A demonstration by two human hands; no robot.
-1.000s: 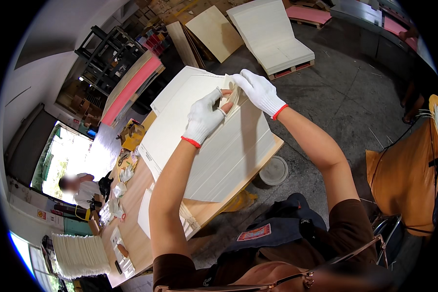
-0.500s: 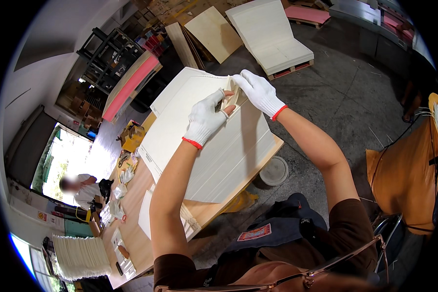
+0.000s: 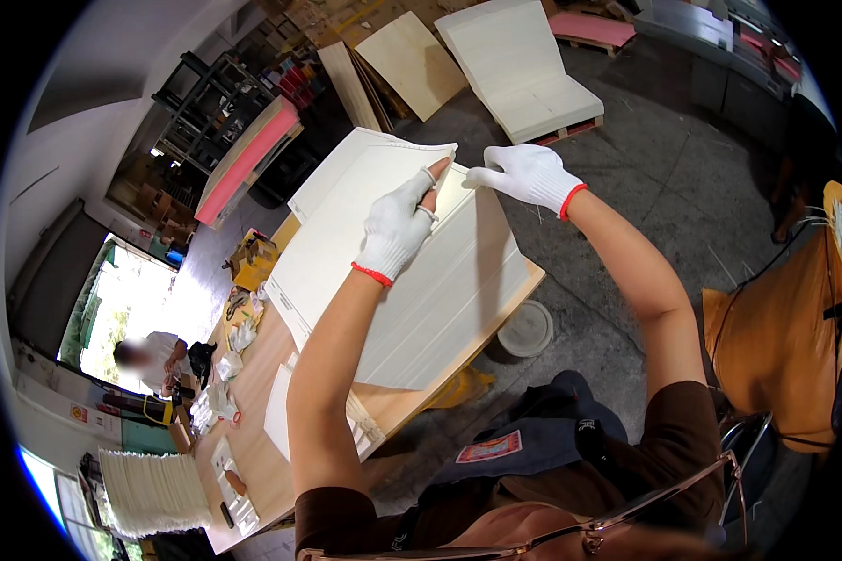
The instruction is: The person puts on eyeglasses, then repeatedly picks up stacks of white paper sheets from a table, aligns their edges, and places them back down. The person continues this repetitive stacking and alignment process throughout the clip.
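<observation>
A stack of large white cardboard sheets (image 3: pixel 421 318), with fold or cut lines across it, lies on the wooden table in front of me. My left hand (image 3: pixel 399 224), in a white glove with thumb and forefinger bare, is closed on the raised far edge of the top sheet (image 3: pixel 370 173). Just to the right, beside the stack's far right corner, is my right hand (image 3: pixel 529 176) in a white, red-cuffed glove. Its fingers are drawn together and point left toward the sheets; what they hold, if anything, is too small to make out.
The wooden table (image 3: pixel 267 351) carries scissors, plastic bags and a yellow box (image 3: pixel 255 262). A round bucket (image 3: pixel 526 329) stands on the floor at its right. Farther off are stacked white board (image 3: pixel 543 103) and plywood panels (image 3: pixel 412 65). Another person (image 3: pixel 159 360) works at the left.
My right hand has moved right, away from the left hand and the sheet edge. The curled strip between both hands no longer shows there. My left hand has barely moved.
</observation>
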